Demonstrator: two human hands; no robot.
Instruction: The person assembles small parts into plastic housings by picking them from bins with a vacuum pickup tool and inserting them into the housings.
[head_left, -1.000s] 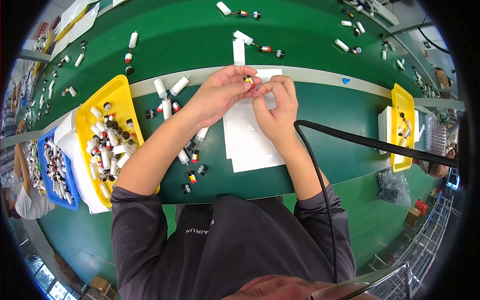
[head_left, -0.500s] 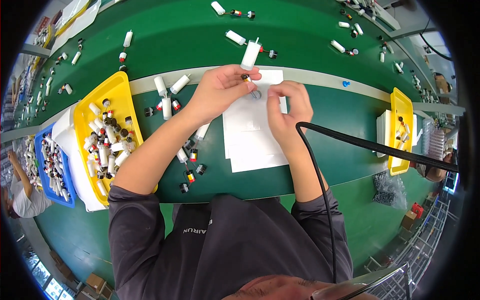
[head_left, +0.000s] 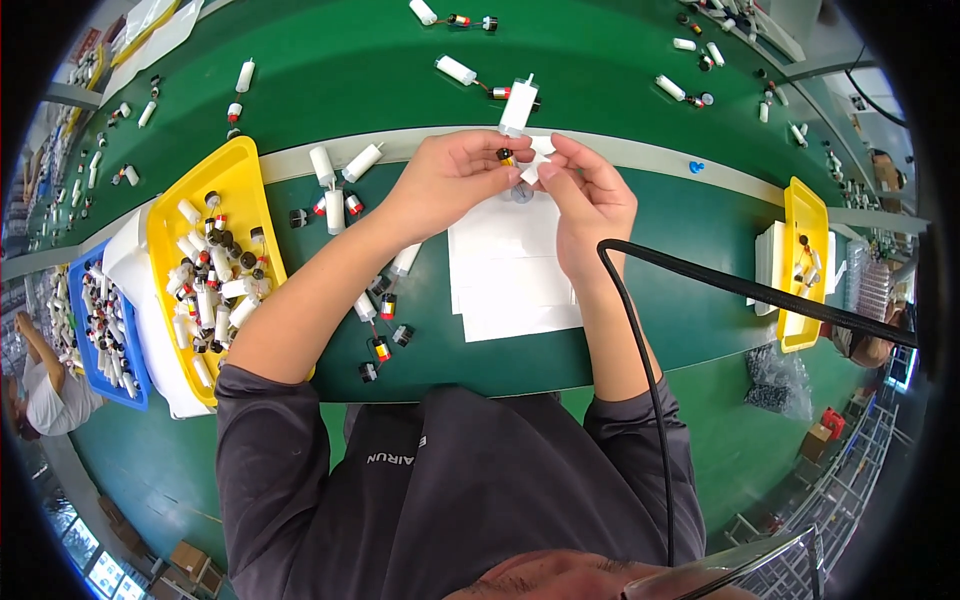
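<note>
Over the white sheets, my left hand pinches a small motor-like cylinder with black and yellow bands. Just beyond these fingertips a white cylinder with a clear rim stands out; whether it joins the banded piece is hidden. A clear round disc shows below the fingers. Facing it, my right hand grips a small white slip of paper between thumb and fingers, close beside the banded piece. Several similar wired white cylinders lie left of the sheets.
A yellow tray of such parts stands left, a blue tray beyond it. Another yellow tray is at the right. A green belt carrying more parts runs along the far side. A black cable crosses near my right forearm.
My right hand has risen toward the left one and now shows a white slip in its fingers. My left hand and its piece shifted slightly right. Parts on the belt moved left.
</note>
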